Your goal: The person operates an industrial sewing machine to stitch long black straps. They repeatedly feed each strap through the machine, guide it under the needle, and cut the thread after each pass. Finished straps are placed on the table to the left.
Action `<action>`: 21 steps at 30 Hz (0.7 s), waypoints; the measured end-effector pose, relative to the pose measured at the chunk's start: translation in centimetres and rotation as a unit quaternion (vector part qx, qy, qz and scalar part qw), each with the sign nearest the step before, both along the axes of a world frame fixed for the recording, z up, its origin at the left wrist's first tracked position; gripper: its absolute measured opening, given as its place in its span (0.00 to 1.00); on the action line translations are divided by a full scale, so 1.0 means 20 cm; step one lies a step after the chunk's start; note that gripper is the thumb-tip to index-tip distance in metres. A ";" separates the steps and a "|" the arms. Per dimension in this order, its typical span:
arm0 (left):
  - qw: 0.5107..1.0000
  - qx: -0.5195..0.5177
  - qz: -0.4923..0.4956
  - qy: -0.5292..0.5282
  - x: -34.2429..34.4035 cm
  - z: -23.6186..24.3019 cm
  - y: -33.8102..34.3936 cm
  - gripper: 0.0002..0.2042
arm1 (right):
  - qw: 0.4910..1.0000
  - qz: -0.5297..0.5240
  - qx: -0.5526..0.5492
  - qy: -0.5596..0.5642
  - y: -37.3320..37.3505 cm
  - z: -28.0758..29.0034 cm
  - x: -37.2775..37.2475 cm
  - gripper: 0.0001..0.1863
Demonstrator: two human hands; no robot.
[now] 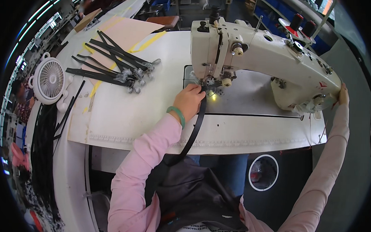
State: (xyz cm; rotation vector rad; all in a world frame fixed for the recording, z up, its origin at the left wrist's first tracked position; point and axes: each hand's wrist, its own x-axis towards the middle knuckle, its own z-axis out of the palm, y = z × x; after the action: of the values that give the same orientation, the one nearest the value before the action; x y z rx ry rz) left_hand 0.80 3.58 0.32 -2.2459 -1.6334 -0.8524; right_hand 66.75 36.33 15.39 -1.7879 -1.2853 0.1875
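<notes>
A white industrial sewing machine [253,49] stands on the table, its small lamp lit beside the needle area. Close to the presser foot, my left hand [189,102] is closed on a black strap [196,130]. The strap hangs from my fingers over the table's front edge toward my lap. At the machine's far right end, my right hand [344,95] rests against the handwheel side; its fingers are mostly hidden behind the housing. Left of the machine lies a pile of black straps [114,58] with clear-wrapped ends [133,76].
A white fan [50,80] stands at the left, above a hanging bundle of long black strips [44,152]. Thread spools [296,22] sit behind the machine. Pink paper with yellow tape [131,32] covers the table's back left. A white-rimmed bin [264,156] is below the table.
</notes>
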 end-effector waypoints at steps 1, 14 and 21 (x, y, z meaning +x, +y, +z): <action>1.000 -0.005 0.005 0.006 0.00 0.00 -0.01 0.14 | 0.999 0.011 0.000 0.032 0.00 -0.03 -0.05 0.31; 0.996 0.003 0.015 0.085 0.00 0.02 -0.04 0.10 | 0.967 0.066 0.160 0.185 -0.33 -0.41 -0.39 0.25; 0.986 0.025 -0.001 0.168 -0.03 0.03 -0.03 0.08 | 0.964 0.070 0.152 0.209 -0.34 -0.27 -0.47 0.28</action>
State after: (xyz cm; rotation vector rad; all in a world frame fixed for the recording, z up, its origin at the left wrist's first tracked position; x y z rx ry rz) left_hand 0.23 2.92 0.84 -2.2104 -1.4378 -0.4756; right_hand 57.43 29.47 10.07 -1.3111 -1.0664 0.4023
